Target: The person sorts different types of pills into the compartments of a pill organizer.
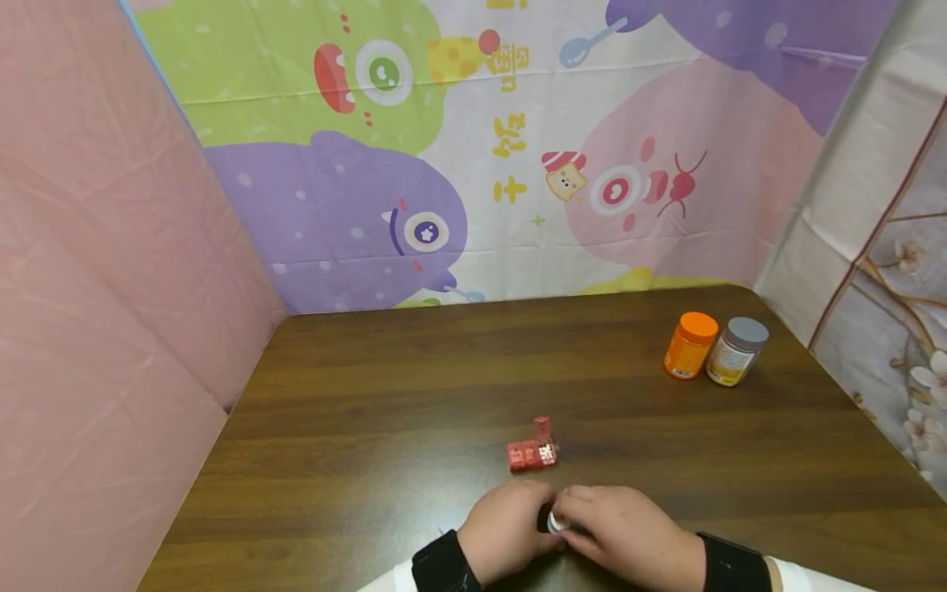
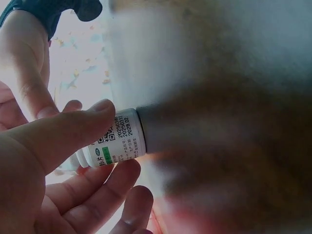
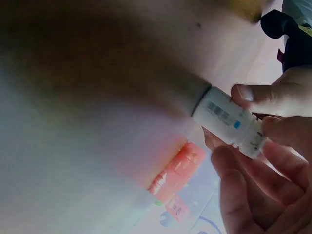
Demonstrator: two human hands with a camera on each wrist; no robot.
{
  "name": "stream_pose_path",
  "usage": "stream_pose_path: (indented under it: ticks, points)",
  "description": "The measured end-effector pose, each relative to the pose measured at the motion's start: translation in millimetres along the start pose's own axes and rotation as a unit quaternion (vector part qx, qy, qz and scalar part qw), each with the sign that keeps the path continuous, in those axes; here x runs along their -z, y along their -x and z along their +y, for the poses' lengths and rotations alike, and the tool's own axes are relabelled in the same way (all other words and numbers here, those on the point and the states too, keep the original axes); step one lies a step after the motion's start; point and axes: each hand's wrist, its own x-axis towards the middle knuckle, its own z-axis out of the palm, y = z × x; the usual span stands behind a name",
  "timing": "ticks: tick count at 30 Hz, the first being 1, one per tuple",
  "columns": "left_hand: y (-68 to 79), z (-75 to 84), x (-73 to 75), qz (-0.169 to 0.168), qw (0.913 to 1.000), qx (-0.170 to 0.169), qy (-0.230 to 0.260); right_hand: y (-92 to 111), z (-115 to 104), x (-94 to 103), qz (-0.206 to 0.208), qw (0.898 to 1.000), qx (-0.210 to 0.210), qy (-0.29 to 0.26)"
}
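Note:
Both hands meet near the table's front edge over a small white pill bottle. My left hand grips the bottle's labelled body between thumb and fingers. At the other end, the right hand pinches the bottle's white cap. The bottle stands upright with its base close to the tabletop; the head view shows only a bit of white between the fingers. Just beyond the hands lies a red pill box. One of its lids is flipped up, and white tablets fill that compartment.
An orange jar and a grey-lidded jar stand side by side at the table's back right. The brown wooden table ends against a cartoon-print cloth, with a pink cloth hanging along the left.

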Motion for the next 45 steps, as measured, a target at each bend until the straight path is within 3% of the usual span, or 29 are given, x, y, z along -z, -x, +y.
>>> stream_pose_path:
  ticks: [4, 14, 22, 29, 35, 38, 43, 45]
  points:
    - [-1.3, -0.8, 1.0, -0.003, 1.0000, -0.002, 0.008, -1, 1, 0.5, 0.004, 1.000, 0.019, 0.014]
    - [0.1, -1.8, 2.4, -0.013, 0.9999, 0.001, 0.003, -6, 0, -3.1, -0.008, 0.999, 0.000, 0.033]
    - [1.0, -1.2, 0.9, -0.041, 0.9988, -0.005, 0.025, -2, 5, 2.9, -0.053, 0.998, 0.024, 0.003]
    - [-0.5, -1.0, -2.6, -0.031, 0.9993, -0.011, 0.021, -5, 4, 4.1, -0.093, 0.995, -0.034, 0.008]
    - [-2.1, -0.5, -4.9, -0.028, 0.9989, -0.018, 0.032, -5, 2, 3.7, -0.079, 0.994, -0.073, 0.030]
    - [-1.9, -1.2, -3.2, -0.034, 0.9984, -0.016, 0.041, -5, 4, 6.7, -0.074, 0.996, -0.044, 0.030]
    - [-1.2, -2.5, 1.1, -0.037, 0.9987, -0.004, 0.034, -7, 10, 8.8, -0.078, 0.994, 0.064, 0.051]
    - [-1.8, -2.4, 2.0, -0.034, 0.9990, -0.006, 0.028, -8, 11, 8.3, -0.080, 0.993, 0.075, 0.051]
